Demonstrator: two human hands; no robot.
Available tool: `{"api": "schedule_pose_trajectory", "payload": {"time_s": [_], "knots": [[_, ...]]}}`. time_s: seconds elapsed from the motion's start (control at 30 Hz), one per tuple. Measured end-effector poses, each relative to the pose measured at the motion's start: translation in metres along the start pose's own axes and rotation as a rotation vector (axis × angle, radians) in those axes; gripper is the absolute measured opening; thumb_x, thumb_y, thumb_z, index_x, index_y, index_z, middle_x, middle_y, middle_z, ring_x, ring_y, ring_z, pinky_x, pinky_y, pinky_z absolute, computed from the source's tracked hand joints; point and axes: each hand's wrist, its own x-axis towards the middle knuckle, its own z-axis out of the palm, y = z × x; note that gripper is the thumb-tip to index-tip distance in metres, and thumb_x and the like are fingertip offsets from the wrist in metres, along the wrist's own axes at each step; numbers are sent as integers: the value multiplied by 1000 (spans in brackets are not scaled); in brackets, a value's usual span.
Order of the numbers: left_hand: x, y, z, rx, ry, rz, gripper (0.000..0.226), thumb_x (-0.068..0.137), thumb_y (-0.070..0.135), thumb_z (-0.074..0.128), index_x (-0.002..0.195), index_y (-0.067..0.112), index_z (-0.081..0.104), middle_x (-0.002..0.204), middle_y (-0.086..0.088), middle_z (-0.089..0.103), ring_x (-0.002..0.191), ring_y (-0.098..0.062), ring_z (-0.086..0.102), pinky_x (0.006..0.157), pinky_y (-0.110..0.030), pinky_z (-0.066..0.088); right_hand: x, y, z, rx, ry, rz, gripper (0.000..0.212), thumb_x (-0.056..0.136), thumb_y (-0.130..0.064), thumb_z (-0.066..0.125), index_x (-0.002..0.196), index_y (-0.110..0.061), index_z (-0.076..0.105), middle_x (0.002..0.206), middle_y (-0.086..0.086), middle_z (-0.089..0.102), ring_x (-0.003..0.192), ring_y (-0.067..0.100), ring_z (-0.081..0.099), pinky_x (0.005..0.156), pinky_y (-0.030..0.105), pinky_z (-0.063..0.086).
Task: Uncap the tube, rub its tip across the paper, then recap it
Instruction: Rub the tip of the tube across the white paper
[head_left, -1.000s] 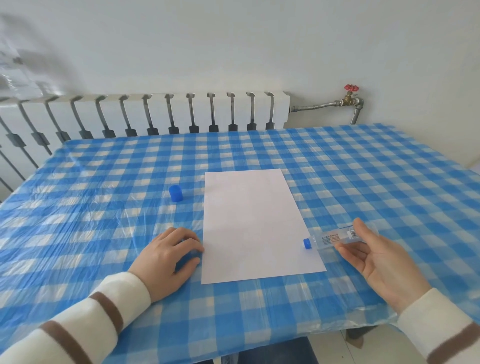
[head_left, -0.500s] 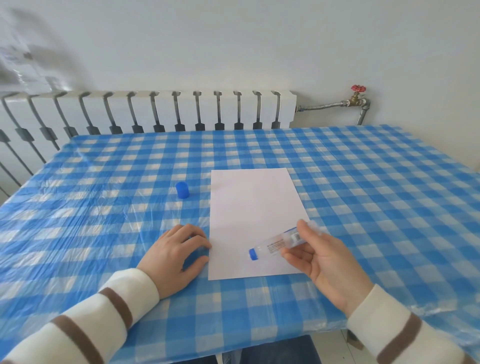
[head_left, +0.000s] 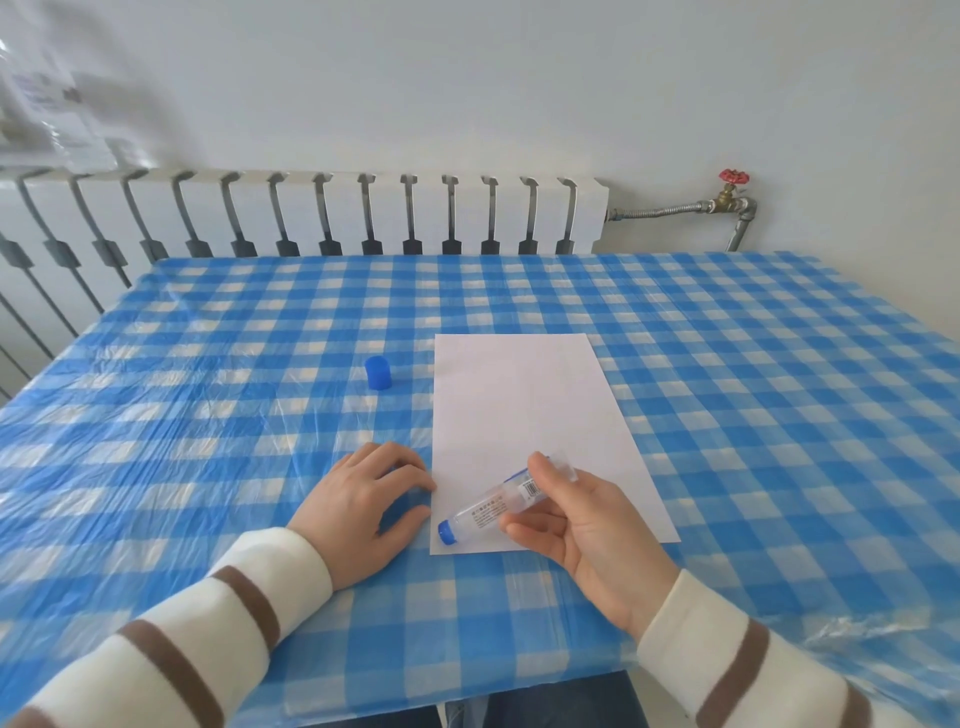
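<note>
Over the near left corner of the paper (head_left: 524, 415), your right hand (head_left: 582, 525) pinches the tube (head_left: 488, 506), its long axis slanting down-left so the blue tip (head_left: 446, 532) meets the sheet beside your relaxed, empty left hand (head_left: 363, 509), the cap (head_left: 377, 372) standing well apart on the tabletop (head_left: 753, 364).

On the table (head_left: 727, 364) there is one sheet of paper (head_left: 524, 405), one clear tube (head_left: 493, 506) and one loose blue cap (head_left: 378, 372). Two hands show, a left hand (head_left: 363, 509) and a right hand (head_left: 587, 530). One radiator (head_left: 311, 213) and one red valve (head_left: 733, 177) stand behind.
</note>
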Motion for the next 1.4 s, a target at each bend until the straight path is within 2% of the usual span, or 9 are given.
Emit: {"api": "schedule_pose_trajectory", "payload": {"time_s": [0.13, 0.27, 0.37, 0.47, 0.73, 1.23, 1.33, 1.4], "knots": [[0, -2, 2, 0, 7, -1, 17, 82, 26, 62, 97, 18, 66, 104, 0, 60, 93, -19, 57, 81, -40, 51, 0, 1, 0, -6, 7, 6, 56, 64, -41, 75, 101, -1, 66, 92, 20, 75, 74, 26, 72, 57, 24, 57], [0, -3, 2, 1, -1, -7, 18, 81, 25, 67, 98, 19, 66, 105, 1, 60, 95, -18, 56, 83, -40, 50, 0, 1, -2, -14, 4, 9, 57, 63, -43, 76, 101, -1, 66, 92, 20, 75, 76, 27, 73, 57, 24, 58], [0, -2, 1, -4, -7, -8, 22, 83, 36, 61, 97, 20, 66, 105, 1, 60, 94, -18, 56, 82, -40, 50, -1, 0, -5, -15, 6, 7, 53, 66, -42, 75, 100, -2, 67, 92, 19, 75, 76, 27, 73, 57, 24, 58], [-1, -1, 0, -2, -16, -7, 35, 81, 47, 48, 96, 20, 66, 104, 2, 60, 94, -17, 56, 81, -38, 50, -1, -2, -10, -23, 15, 7, 54, 68, -42, 74, 103, -1, 66, 95, 20, 75, 77, 28, 73, 58, 24, 58], [0, -1, 1, -2, -3, -3, 36, 81, 47, 48, 96, 20, 66, 103, 3, 60, 93, -16, 57, 81, -38, 51, -3, -9, -29, -20, 76, -14, 51, 64, -41, 76, 97, -3, 68, 87, 17, 75, 73, 27, 73, 56, 24, 57], [1, 0, 1, 10, 9, 13, 37, 80, 46, 49, 95, 17, 67, 101, 0, 61, 90, -19, 58, 78, -42, 52, -11, -22, -66, -18, 158, -35, 58, 63, -42, 78, 108, -7, 69, 101, 20, 74, 74, 26, 72, 54, 26, 58], [1, 0, 1, 11, 4, 14, 45, 82, 54, 45, 95, 18, 67, 102, 0, 61, 91, -19, 58, 79, -42, 52, -14, -23, -73, -13, 172, -40, 58, 61, -43, 78, 107, -7, 70, 100, 18, 75, 74, 26, 73, 54, 25, 58], [1, 0, 1, 8, 3, 17, 55, 84, 61, 34, 96, 18, 67, 102, 0, 61, 91, -19, 58, 79, -41, 51, -15, -25, -78, -7, 179, -44, 57, 62, -43, 78, 105, -7, 70, 99, 19, 75, 74, 25, 73, 54, 25, 58]]}}
